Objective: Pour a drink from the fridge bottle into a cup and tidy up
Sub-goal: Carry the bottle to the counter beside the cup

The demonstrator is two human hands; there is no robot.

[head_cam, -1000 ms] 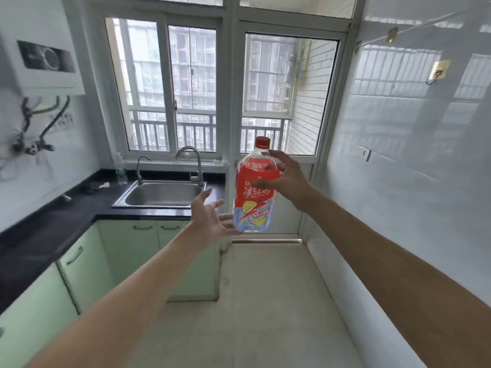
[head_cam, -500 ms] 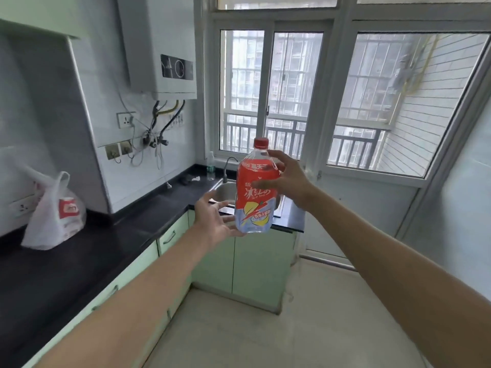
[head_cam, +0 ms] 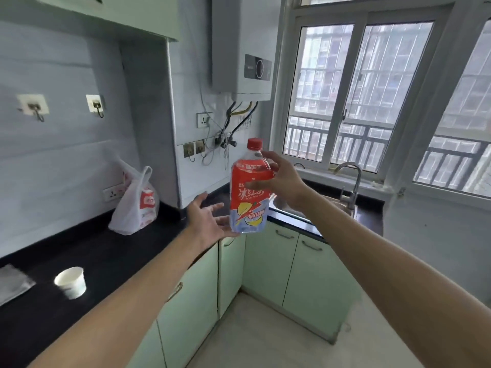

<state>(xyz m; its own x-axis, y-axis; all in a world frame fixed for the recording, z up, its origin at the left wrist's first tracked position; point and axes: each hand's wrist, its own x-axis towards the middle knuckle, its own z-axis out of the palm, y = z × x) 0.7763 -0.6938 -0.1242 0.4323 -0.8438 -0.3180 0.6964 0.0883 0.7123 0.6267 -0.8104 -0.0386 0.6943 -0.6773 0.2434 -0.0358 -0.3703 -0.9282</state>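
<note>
Aloft, bottle in curled right hand; left hand spread, empty, by its base.

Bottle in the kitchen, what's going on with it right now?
A person grips the ice tea bottle upright in the right hand, its red cap on. The left hand is open beside the bottle's base. A white paper cup stands on the black counter to the left, near a plastic bag. Pouring has not begun.

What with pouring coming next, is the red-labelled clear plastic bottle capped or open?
Capped: a red cap sits on the red-labelled plastic bottle, held upright by the right hand.
</note>
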